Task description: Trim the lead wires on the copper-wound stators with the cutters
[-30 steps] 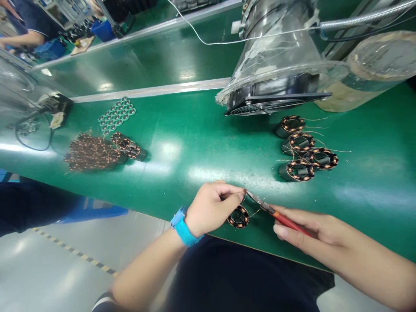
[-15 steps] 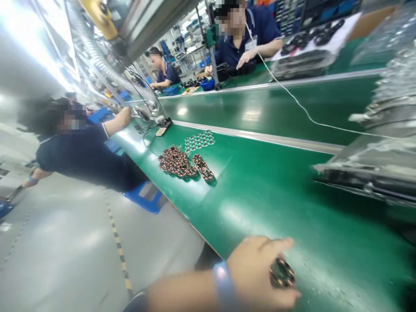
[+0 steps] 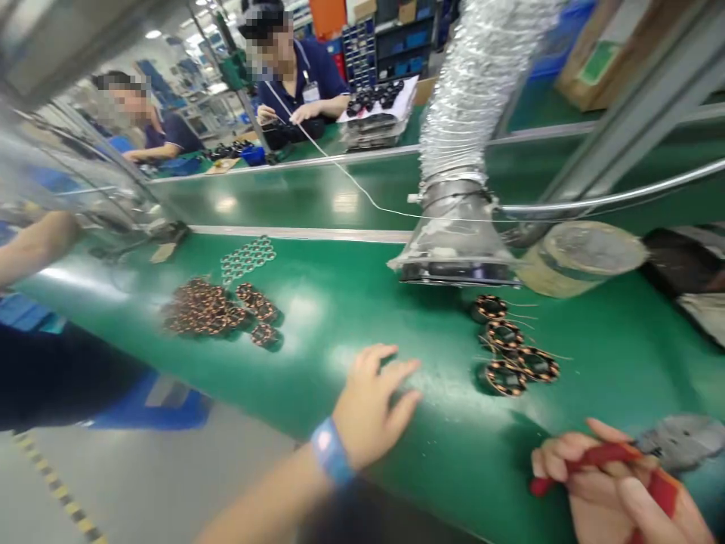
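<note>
My left hand (image 3: 371,408), with a blue band on its wrist, hovers over the green bench with spread fingers and nothing in it. At the lower right my right hand (image 3: 612,483) grips red-handled pliers (image 3: 606,455); their grey head (image 3: 683,442) points right and is blurred. Between and beyond my hands lie several copper-wound stator rings (image 3: 506,378), some with thin wire ends sticking out. A larger heap of such stators (image 3: 201,306) sits farther left, with a few apart at its right side. Small pale rings (image 3: 248,258) lie in rows behind the heap.
A silvery duct with a hood (image 3: 458,249) hangs low over the right-hand stators. Beside it stands a round, cream-coloured tub (image 3: 583,261). A white cable (image 3: 362,193) crosses the view. Co-workers sit across the bench and at the left; a blue stool (image 3: 152,400) is below.
The view has swung right, bringing my right hand with the pliers and the right-hand stators into sight. My left hand, which had a stator at its fingers, is now empty.
</note>
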